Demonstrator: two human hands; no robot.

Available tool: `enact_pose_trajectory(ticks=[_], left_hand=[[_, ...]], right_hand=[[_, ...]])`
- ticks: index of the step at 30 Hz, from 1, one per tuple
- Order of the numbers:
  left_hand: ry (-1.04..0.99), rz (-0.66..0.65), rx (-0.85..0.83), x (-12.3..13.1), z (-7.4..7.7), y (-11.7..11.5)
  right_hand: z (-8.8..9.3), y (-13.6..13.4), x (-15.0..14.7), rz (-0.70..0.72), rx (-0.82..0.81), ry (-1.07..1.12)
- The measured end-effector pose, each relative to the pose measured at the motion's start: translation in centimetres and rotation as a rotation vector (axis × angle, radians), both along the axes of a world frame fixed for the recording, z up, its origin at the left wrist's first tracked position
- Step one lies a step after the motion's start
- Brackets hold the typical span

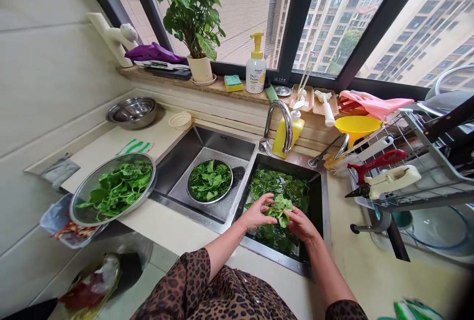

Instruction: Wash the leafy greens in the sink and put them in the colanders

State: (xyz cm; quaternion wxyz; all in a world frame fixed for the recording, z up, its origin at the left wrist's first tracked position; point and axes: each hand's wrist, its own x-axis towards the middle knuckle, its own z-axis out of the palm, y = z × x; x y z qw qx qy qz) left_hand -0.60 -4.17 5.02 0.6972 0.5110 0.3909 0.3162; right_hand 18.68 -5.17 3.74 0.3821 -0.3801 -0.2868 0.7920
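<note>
Over the right sink basin [325, 201], my right hand [301, 224] pinches a small bunch of leafy greens [280, 210]. My left hand [257, 213] is at the left side of that bunch, its fingers curved and apart from the thumb, the tips close to the leaves. Below both hands, more leafy greens [272, 181] float in water that fills much of the basin. A round bowl of greens [210, 180] stands in the left basin [177, 167]. Farther left, a large metal colander [76, 201] holds a heap of greens.
A chrome faucet [287, 122] arches over the right basin, with a yellow soap bottle [279, 137] behind it. At right stands a wire dish rack [418, 132] with scissors [392, 181]. Steel bowls [135, 120] sit at back left. A potted plant [201, 69] is on the sill.
</note>
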Motion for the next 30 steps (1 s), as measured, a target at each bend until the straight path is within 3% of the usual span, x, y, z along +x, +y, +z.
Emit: enact_pose_trajectory(ticks=[4,8,12,17,19,22,24,27,30], left_hand=[[-0.11,0.013,0.006,0.2,0.6,-0.2],[-0.019,0.087,0.001,0.3,0.5,-0.2],[0.024,0.188,-0.069,0.3,0.5,0.1],[-0.14,0.333,-0.219,0.2,0.0,0.1],[-0.178,0.323,-0.273,0.1,-0.3,-0.1],[-0.144,0.204,-0.264,0.0,-0.7,-0.3],[-0.064,0.122,-0.2,-0.2,-0.8,-0.5],[0.1,0.115,-0.139,-0.6,-0.9,-0.4],[0.196,0.187,-0.15,-1.0,-1.5,-0.3]], right_hand=[[0.1,-0.2,-0.5,0.011,0.027,-0.073],[-0.5,-0.2,-0.2,-0.038,-0.011,-0.07],[-1.2,-0.3,0.4,-0.108,-0.117,-0.045],[-1.6,-0.4,0.4,-0.206,-0.173,-0.067],[-1.6,-0.6,-0.1,-0.2,-0.17,-0.087],[-1.5,-1.0,-1.1,-0.1,-0.084,-0.159],[-1.4,-1.2,-1.5,0.083,0.011,-0.33],[-1.4,-0.5,-0.8,0.334,0.124,-0.939],[-1.6,1.3,1.1,0.292,0.163,-1.558]])
